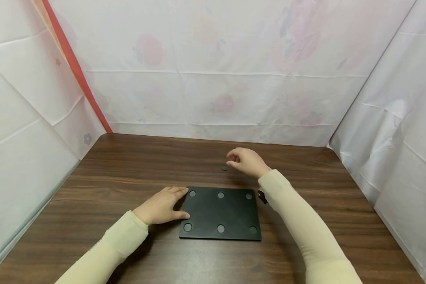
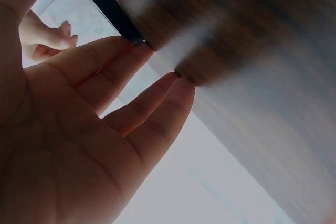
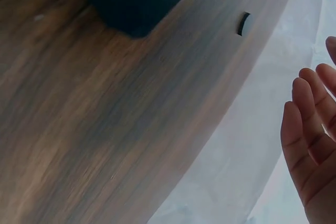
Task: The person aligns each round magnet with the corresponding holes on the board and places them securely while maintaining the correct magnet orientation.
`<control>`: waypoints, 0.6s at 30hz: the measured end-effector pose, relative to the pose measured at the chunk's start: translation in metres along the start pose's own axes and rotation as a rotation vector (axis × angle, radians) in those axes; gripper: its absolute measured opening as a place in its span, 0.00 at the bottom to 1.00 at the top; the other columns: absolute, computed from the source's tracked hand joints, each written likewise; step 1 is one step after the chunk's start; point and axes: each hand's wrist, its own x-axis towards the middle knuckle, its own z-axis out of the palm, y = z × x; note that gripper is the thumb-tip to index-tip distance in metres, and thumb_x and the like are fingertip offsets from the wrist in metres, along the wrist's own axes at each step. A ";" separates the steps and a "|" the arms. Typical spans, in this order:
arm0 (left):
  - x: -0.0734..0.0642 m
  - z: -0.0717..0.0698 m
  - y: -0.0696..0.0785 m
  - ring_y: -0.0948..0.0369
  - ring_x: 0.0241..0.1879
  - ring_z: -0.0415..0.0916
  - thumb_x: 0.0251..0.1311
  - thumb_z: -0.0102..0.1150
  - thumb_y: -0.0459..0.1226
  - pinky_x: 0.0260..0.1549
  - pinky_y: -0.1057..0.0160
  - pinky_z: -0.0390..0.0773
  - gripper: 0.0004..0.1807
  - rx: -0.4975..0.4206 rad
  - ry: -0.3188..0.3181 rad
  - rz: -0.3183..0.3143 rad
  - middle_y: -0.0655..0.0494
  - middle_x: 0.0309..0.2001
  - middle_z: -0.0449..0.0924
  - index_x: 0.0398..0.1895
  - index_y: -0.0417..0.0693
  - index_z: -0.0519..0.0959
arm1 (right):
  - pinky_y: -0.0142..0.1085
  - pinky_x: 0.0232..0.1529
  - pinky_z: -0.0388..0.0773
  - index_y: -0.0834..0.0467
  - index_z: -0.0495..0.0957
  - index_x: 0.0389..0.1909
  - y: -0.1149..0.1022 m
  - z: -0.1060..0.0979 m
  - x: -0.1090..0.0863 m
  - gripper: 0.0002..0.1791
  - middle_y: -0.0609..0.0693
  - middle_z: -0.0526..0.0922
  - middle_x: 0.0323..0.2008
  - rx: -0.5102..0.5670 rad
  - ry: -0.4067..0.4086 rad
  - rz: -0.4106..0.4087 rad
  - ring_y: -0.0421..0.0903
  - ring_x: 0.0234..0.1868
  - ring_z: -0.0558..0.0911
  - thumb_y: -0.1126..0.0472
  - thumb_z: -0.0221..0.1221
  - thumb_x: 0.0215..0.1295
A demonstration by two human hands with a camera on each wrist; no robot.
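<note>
A flat black rectangular board (image 1: pixel 220 212) lies on the table, with several small grey round spots along its far and near edges. My left hand (image 1: pixel 163 206) rests at the board's left side, fingertips at the far left corner and thumb on the left edge. In the left wrist view its fingers (image 2: pixel 152 135) are nearly straight. A small dark disc (image 1: pixel 225 168) lies on the wood beyond the board. Just right of it hovers my right hand (image 1: pixel 247 161), fingers loosely bent with nothing held. The right wrist view shows the disc (image 3: pixel 244 24) apart from the fingertips.
The brown wooden table (image 1: pixel 145 161) has rounded far corners. A pale printed curtain (image 1: pixel 206 98) hangs behind it, and white cloth (image 1: pixel 394 130) hangs at the sides. A red strip (image 1: pixel 74 67) runs down the left corner.
</note>
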 end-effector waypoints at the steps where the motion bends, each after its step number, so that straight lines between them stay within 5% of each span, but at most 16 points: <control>1: 0.000 0.000 0.000 0.40 0.68 0.64 0.55 0.68 0.54 0.66 0.43 0.66 0.46 -0.002 -0.001 -0.001 0.39 0.68 0.68 0.69 0.34 0.66 | 0.40 0.43 0.80 0.56 0.80 0.54 -0.001 0.001 0.003 0.19 0.47 0.84 0.41 -0.015 -0.009 -0.002 0.42 0.39 0.81 0.50 0.61 0.68; 18: 0.000 0.000 0.000 0.41 0.68 0.64 0.55 0.68 0.54 0.66 0.44 0.67 0.45 0.000 -0.006 -0.004 0.40 0.68 0.68 0.69 0.34 0.66 | 0.42 0.48 0.81 0.53 0.82 0.55 0.004 0.025 0.026 0.18 0.49 0.83 0.49 -0.153 -0.166 0.081 0.45 0.44 0.82 0.52 0.63 0.66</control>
